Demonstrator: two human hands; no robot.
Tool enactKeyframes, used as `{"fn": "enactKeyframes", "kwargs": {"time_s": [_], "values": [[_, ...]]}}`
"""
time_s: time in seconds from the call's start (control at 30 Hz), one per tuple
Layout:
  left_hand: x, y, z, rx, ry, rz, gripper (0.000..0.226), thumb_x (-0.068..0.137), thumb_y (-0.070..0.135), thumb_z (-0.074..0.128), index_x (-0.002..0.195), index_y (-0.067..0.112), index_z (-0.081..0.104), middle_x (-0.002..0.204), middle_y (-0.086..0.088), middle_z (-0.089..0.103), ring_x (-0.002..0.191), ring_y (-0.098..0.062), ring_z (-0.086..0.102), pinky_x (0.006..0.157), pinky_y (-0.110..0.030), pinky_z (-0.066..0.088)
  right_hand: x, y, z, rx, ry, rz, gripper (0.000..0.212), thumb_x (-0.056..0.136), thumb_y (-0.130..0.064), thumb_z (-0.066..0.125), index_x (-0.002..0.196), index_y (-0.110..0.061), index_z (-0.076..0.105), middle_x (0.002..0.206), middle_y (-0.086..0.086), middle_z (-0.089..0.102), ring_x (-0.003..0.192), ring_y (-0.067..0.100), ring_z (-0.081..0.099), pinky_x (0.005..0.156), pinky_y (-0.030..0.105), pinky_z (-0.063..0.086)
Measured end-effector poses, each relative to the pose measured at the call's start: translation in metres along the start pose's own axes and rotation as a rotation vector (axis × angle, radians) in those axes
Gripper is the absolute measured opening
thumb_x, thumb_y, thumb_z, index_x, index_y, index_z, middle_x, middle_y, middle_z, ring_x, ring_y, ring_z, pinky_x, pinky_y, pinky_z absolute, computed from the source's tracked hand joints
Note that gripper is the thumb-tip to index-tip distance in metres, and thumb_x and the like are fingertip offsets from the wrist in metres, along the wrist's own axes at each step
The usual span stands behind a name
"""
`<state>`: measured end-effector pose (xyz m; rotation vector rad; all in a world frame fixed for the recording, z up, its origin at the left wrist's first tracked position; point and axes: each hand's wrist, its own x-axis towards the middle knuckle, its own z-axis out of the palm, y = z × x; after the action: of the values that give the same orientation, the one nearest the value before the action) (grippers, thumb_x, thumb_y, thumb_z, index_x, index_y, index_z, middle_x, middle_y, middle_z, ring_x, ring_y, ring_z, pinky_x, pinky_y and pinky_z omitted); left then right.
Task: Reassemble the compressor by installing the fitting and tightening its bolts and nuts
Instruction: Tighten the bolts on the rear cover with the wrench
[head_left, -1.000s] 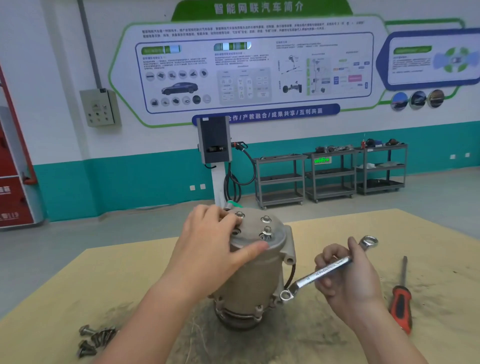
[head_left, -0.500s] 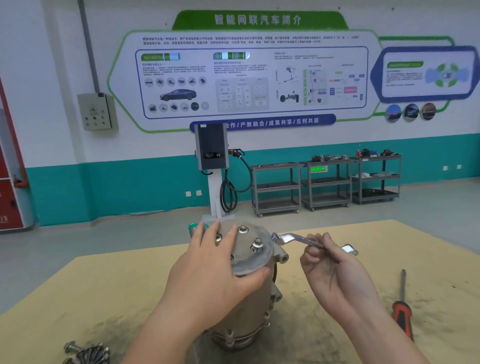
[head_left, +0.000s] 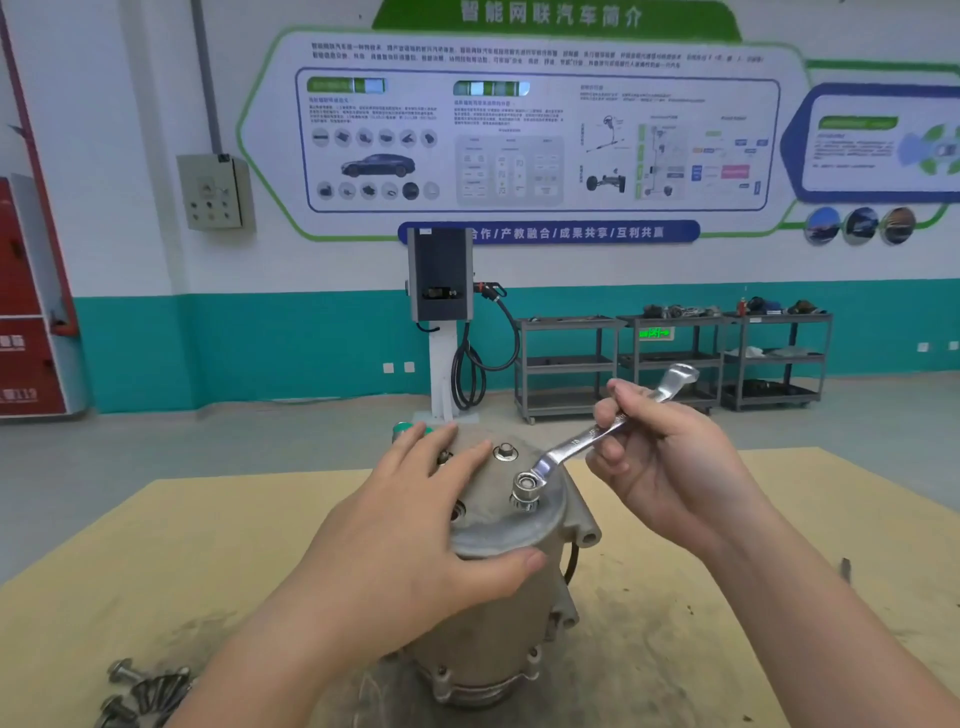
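The metal compressor (head_left: 498, 629) stands upright on the yellow table (head_left: 727, 519). My left hand (head_left: 415, 540) lies over its top plate (head_left: 498, 530), fingers spread and thumb on the front rim, gripping it. My right hand (head_left: 670, 457) holds a silver ring wrench (head_left: 597, 436) by its middle. The wrench's lower ring sits over a raised bolt (head_left: 525, 493) on the right side of the plate. A second bolt (head_left: 505, 452) sits further back. Other bolts are partly hidden under my fingers.
Several loose bolts and screws (head_left: 145, 691) lie at the table's front left. The tip of a screwdriver (head_left: 845, 569) shows at the right. Beyond the table are a charging post (head_left: 441, 291) and grey shelf carts (head_left: 670, 358) by the wall.
My right hand raised the wrench from low beside the compressor, turned it and set its ring end on the right bolt. My left hand stayed on the top plate.
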<state>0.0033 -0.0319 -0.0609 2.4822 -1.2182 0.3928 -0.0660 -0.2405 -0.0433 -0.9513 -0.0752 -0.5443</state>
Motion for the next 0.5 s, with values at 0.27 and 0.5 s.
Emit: {"fn": "enactKeyframes", "kwargs": {"time_s": [0.27, 0.5], "values": [[-0.002, 0.006, -0.01, 0.038, -0.066, 0.138, 0.075, 0.061, 0.091, 0.024, 0.12, 0.081, -0.022, 0.137, 0.045, -0.035, 0.147, -0.013, -0.018, 0.12, -0.049, -0.007, -0.028, 0.034, 0.002, 0.087, 0.197, -0.506, 0.017, 0.096, 0.001, 0.033, 0.091, -0.013, 0.041, 0.052, 0.007, 0.058, 0.034, 0.019, 0.04, 0.041, 0.02, 0.035], [-0.005, 0.007, -0.007, -0.009, 0.004, 0.116, 0.088, 0.057, 0.095, 0.022, 0.125, 0.073, -0.03, 0.15, 0.043, -0.017, 0.147, -0.004, -0.017, 0.117, -0.037, 0.024, -0.055, 0.042, 0.008, -0.157, -0.034, -0.87, 0.026, 0.093, -0.023, 0.039, 0.085, -0.024, 0.063, 0.051, 0.006, 0.057, 0.037, 0.018, 0.047, 0.044, 0.016, 0.039]]}}
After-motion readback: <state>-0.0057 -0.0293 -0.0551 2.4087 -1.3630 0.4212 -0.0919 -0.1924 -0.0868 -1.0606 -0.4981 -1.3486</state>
